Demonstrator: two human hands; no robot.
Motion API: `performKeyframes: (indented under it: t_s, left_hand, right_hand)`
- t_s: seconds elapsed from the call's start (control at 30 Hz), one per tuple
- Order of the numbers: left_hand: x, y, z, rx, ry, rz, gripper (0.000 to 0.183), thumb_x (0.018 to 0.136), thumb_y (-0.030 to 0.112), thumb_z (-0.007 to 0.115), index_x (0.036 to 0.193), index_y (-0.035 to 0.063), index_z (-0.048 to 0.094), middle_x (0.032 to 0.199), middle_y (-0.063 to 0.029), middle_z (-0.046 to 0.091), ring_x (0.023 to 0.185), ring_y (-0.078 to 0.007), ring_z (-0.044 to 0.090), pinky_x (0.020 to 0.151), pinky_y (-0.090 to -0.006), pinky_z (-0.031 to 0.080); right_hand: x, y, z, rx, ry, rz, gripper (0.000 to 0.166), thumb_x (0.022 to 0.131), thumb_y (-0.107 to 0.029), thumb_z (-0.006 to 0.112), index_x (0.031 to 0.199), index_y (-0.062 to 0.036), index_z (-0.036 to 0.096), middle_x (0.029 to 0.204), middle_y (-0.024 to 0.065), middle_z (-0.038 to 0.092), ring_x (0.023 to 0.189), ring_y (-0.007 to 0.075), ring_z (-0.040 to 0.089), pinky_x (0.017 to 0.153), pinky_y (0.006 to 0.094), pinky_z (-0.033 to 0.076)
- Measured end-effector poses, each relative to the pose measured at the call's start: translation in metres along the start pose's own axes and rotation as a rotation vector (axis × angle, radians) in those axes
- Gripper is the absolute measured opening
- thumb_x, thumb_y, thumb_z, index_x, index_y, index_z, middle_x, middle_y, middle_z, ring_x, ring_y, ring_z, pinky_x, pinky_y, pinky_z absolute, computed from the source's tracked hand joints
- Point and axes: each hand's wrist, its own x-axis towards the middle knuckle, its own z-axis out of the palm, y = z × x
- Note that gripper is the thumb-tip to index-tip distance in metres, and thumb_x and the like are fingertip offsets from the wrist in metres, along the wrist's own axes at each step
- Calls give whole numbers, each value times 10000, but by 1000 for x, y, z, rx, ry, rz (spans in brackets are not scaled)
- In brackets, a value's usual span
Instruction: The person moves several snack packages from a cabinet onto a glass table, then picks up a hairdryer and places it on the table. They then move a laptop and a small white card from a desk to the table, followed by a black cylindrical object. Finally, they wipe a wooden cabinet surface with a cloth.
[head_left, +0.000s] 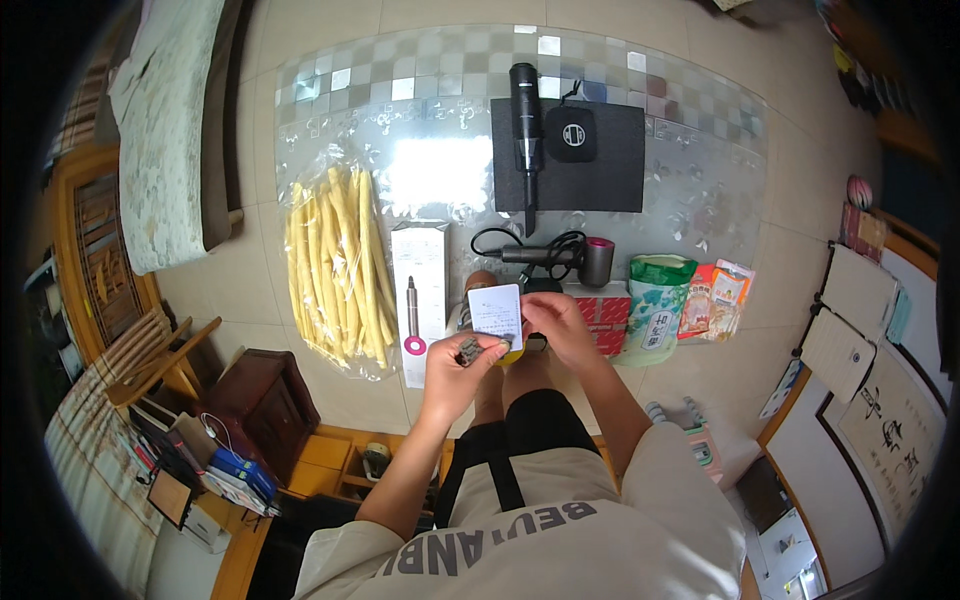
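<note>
A small white paper leaflet or booklet (495, 309) with printed lines is held up in front of me. My left hand (454, 371) grips its lower edge with the thumb on top. A small grey patterned object (469, 350) also sits in that hand; its kind is unclear. At the leaflet's right edge, my right hand (564, 326) pinches the paper with its fingertips. Just beyond, a grey hair dryer (525, 254) with a looped black cable lies on the glass-topped table (442, 120). Something yellow (513, 355) shows partly below the leaflet.
Left are bagged yellow sticks (334, 262) and a white product box (420, 300). Right stand a red box (604, 319), a green pouch (660, 307) and smaller packets (727, 296). A handheld vacuum (526, 112) and black pouch (571, 135) rest on a black mat (607, 187).
</note>
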Motion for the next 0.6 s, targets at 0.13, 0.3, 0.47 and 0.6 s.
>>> performKeyframes:
  t_s: [0.13, 0.3, 0.47, 0.6]
  left_hand:
    - [3, -8, 8, 90, -4, 22, 79, 795, 21, 677, 837, -41, 651, 864, -86, 660, 757, -99, 584, 680, -233, 470]
    - [10, -21, 6, -31, 74, 57, 87, 800, 28, 672, 839, -45, 643, 1011, -144, 654, 828, -125, 603, 731, -249, 486]
    - [13, -16, -1, 7, 4, -61, 77, 816, 47, 674, 842, -22, 655, 741, -8, 609, 641, -41, 506, 570, -190, 404]
    - [12, -15, -1, -27, 14, -54, 80, 817, 52, 677, 849, -18, 658, 697, 19, 592, 615, -27, 489, 554, -181, 391]
  right_hand:
    - [4, -11, -6, -256, 44, -19, 158, 861, -109, 614, 921, 34, 644, 789, 44, 641, 658, 81, 578, 595, 206, 467]
    - [66, 12, -86, -68, 654, -90, 213, 874, -192, 606, 959, -4, 655, 799, 26, 622, 645, 81, 576, 585, 199, 501]
    - [164, 79, -223, -760, 705, -258, 219, 830, -210, 649, 825, 8, 653, 673, 47, 627, 600, 107, 581, 545, 246, 457]
    - [199, 51, -196, -961, 765, -310, 215, 750, -241, 672, 779, -28, 662, 707, 182, 612, 681, 339, 616, 612, 392, 475]
